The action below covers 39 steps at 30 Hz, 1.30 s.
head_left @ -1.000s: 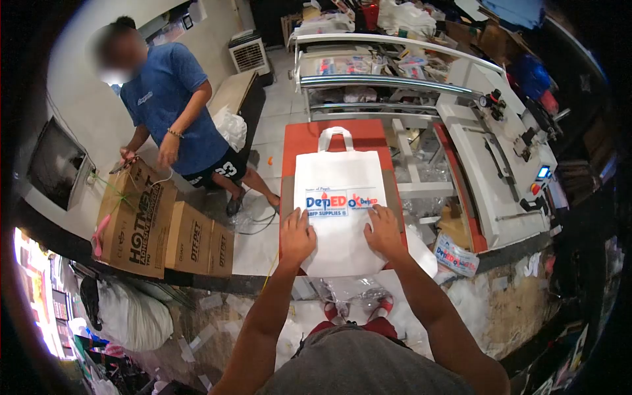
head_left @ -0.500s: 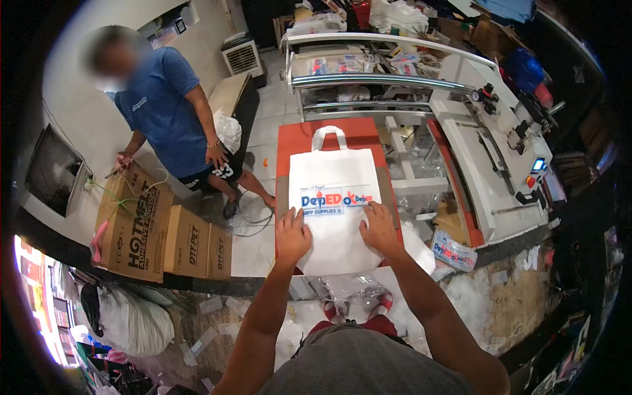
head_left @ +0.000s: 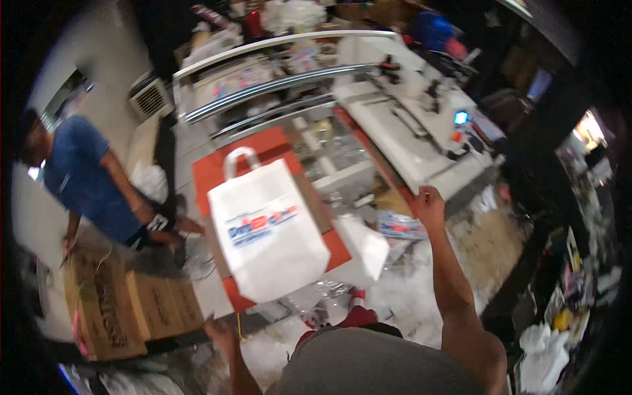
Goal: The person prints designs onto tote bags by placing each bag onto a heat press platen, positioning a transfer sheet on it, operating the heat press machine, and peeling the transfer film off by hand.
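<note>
Having my right hand (head_left: 430, 203) curled closed by the white boxy machine (head_left: 380, 113) at right, left hand (head_left: 224, 336) too blurred to tell, I see the white fabric bag (head_left: 268, 253) already printed.

One handled white bag (head_left: 268, 230), apparently three brown cartons (head_left: 151, 306)

Blurred "DepED" on white bag (head_left: 268, 230), carton (head_left: 105, 303) lettering unreadable

Cardboard boxes (head_left: 153, 303) stand near left, beside a person in blue (head_left: 89, 174); an air cooler (head_left: 151, 99) stands far left.
</note>
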Available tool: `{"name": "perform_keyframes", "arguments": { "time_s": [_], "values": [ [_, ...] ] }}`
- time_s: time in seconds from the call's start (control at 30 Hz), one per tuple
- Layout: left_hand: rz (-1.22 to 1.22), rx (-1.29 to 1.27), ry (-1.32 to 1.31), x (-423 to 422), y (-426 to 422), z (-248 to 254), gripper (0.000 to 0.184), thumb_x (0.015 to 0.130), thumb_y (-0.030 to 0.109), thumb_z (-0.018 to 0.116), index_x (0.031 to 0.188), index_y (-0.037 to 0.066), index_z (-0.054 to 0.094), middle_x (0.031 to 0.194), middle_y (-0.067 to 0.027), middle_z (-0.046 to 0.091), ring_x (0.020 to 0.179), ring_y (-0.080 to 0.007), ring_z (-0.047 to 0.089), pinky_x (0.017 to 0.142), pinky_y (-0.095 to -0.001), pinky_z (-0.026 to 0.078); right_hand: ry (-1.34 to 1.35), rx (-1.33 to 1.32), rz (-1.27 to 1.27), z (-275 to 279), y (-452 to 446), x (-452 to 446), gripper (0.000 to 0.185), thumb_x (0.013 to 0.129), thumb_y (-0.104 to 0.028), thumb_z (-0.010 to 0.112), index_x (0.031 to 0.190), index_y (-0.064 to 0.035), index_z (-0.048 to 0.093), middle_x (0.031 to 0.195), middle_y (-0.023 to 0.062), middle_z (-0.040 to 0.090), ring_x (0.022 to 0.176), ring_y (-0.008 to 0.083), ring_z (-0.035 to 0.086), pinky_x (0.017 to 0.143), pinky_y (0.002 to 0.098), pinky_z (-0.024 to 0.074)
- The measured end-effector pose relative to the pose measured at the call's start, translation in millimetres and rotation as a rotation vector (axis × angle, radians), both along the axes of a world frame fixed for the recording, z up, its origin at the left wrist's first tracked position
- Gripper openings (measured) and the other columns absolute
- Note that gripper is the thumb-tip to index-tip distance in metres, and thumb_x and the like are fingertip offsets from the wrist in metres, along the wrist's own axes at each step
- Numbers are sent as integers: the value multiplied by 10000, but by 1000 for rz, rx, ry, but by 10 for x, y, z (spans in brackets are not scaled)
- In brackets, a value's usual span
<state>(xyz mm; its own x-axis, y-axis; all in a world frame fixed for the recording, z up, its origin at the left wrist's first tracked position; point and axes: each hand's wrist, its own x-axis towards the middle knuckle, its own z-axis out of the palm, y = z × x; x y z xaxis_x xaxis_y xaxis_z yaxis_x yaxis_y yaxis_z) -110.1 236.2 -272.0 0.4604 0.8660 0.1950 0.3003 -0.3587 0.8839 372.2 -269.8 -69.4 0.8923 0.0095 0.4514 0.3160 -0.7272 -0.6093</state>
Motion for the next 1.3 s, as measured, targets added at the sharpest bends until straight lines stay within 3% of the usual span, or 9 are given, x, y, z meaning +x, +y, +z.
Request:
{"name": "perform_keyframes", "arguments": {
  "time_s": [0.17, 0.27, 0.4, 0.53, 0.57, 0.8, 1.13, 1.2, 1.3],
  "values": [
    [-130, 204, 1010, -1094, -169, -620, 292, 897, 84, 605, 1178, 20, 564, 1240, -202, 553, 1154, -393, 530, 972, -495, 450, -285, -133, -34, 758, -187, 655, 159, 882, -136, 635, 840, 16, 655, 803, 209, 652, 765, 392, 641, 718, 434, 507],
    [142, -293, 781, -1372, -507, -694, 204, 879, 95, 622, 1065, 11, 623, 1144, -202, 625, 1100, -397, 562, 928, -507, 472, -501, -387, -117, 590, -659, 1308, 280, 849, -234, 689, 950, 25, 653, 908, 226, 652, 895, 401, 623, 787, 493, 494],
    [-104, -149, 917, -2016, -724, -1185, 240, 871, 227, 611, 985, 25, 676, 1026, -237, 680, 994, -397, 623, 897, -488, 500, -308, -825, -244, 292, -968, 1554, 485, 847, -464, 687, 1002, -6, 639, 1006, 224, 640, 977, 433, 606, 864, 535, 488],
    [-227, -492, 907, -2236, -977, -1325, 339, 872, 342, 566, 949, 40, 700, 984, -255, 692, 905, -390, 675, 834, -489, 535, 66, -752, -366, 671, -623, 1390, 497, 942, -487, 541, 1088, -26, 652, 1089, 207, 642, 1017, 392, 631, 872, 506, 502],
    [-591, -227, 955, -2455, -873, -1721, 345, 870, 332, 567, 958, 28, 702, 991, -238, 699, 930, -388, 680, 839, -472, 545, 66, -752, -360, 631, -620, 1417, 497, 942, -487, 541, 1088, -26, 652, 1089, 207, 642, 1017, 392, 631, 872, 506, 502],
    [-108, -635, 787, -2072, -677, -1472, 301, 860, 330, 620, 977, 70, 714, 1026, -228, 694, 967, -373, 676, 864, -435, 546, -18, -595, -154, 510, -524, 1285, 410, 927, -406, 608, 945, 3, 636, 973, 216, 642, 961, 409, 624, 805, 496, 505],
    [-133, -557, 599, -1570, -598, -1905, 298, 876, 325, 588, 982, 72, 707, 1019, -230, 696, 995, -413, 655, 902, -451, 530, 13, -460, 251, 877, 487, 126, 397, 898, -372, 677, 956, 18, 633, 950, 223, 658, 877, 418, 637, 781, 474, 509],
    [-32, -454, 624, -1477, -748, -1985, 258, 871, 268, 675, 943, 20, 657, 756, -58, 692, 586, -142, 645, 517, -298, 522, 159, -432, 322, 1077, 577, -66, 402, 884, -366, 698, 975, 21, 639, 971, 222, 665, 894, 405, 646, 788, 456, 514],
    [-239, 210, 688, -1493, -1052, -2138, 181, 867, 213, 639, 898, 35, 653, 728, -53, 674, 655, -153, 657, 556, -303, 532, 208, -307, 530, 1152, 522, -109, 364, 861, -311, 733, 995, 15, 646, 971, 197, 675, 907, 349, 672, 802, 423, 520]
  ]
}}
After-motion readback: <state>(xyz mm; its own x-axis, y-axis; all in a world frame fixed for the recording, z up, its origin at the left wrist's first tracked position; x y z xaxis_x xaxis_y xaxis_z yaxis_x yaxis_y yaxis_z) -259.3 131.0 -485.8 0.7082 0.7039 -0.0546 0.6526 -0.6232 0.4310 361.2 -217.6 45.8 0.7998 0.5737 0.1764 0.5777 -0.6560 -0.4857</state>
